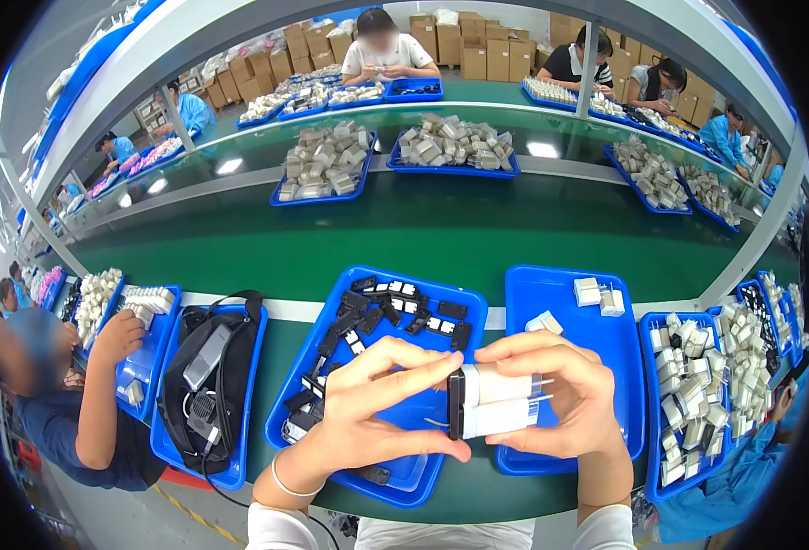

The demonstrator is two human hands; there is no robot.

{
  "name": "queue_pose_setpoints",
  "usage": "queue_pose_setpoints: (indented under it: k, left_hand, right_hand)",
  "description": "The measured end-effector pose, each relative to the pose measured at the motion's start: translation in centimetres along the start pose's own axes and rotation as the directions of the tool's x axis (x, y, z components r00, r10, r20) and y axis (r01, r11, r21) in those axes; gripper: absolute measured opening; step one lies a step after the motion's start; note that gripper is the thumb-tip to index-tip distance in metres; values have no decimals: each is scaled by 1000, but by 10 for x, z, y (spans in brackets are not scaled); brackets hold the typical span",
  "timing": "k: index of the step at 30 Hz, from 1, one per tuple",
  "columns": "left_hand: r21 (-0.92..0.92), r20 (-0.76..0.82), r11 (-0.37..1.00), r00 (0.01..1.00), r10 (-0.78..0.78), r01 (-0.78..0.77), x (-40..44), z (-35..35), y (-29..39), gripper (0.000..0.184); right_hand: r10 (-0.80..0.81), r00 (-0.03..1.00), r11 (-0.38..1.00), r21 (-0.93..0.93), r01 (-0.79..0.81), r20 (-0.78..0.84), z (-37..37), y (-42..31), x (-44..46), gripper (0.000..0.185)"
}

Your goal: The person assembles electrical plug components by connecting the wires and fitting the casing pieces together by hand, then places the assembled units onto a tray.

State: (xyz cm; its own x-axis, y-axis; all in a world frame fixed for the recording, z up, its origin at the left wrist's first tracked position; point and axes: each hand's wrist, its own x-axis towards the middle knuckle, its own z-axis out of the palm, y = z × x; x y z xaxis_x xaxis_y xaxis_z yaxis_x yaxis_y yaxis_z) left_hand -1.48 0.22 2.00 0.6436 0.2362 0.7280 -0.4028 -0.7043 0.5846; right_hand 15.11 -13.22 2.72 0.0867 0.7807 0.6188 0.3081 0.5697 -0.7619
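In front of my chest, both hands hold one assembly. My left hand (368,399) pinches a black end cover (457,408) between fingers and thumb. Fingers and thumb of my right hand (574,394) close round white plug adapter housings (499,403), with thin metal pins sticking out on the right. Cover and housings meet or nearly meet; I cannot tell whether they are joined. Under my left hand is a blue tray (471,307) of black parts (359,312), some with white pieces. Beneath my right hand another blue tray (551,282) has a few white housings (599,295).
On the right stands a blue tray (650,403) heaped with white housings. A tray on the left holds a black bag (205,376). A green conveyor (404,229) runs ahead, with filled trays above it. A co-worker (65,412) sits at left; other people work across the line.
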Motion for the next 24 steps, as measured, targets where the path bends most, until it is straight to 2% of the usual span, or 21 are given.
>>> queue_pose_setpoints:
  k: [9,16,18,20,22,23,24]
  left_hand:
    - [5,-15,999,998,53,-53,-2,4,-8,69]
    - [12,-22,999,999,41,-40,-3,6,2,65]
    - [67,-13,998,1000,-14,15,-4,6,8,65]
    - [-118,6,986,993,-122,122,-5,11,8,70]
    - [-276,65,929,969,-238,247,-3,12,9,73]
    - [-414,105,875,968,-227,250,-4,12,7,59]
    - [-456,104,853,966,-235,256,-4,11,6,52]
  right_hand:
    - [8,1000,1000,23,-8,21,-1,4,1,51]
    - [33,996,914,400,-63,83,0,24,0,55]
    - [19,997,936,348,-45,76,-1,23,2,57]
    - [13,1000,966,259,-16,16,-1,13,4,58]
    - [23,1000,978,207,-26,15,-7,13,2,70]
    - [41,999,976,216,-36,-18,-8,10,2,73]
    - [62,997,973,225,-49,-51,-8,8,1,76]
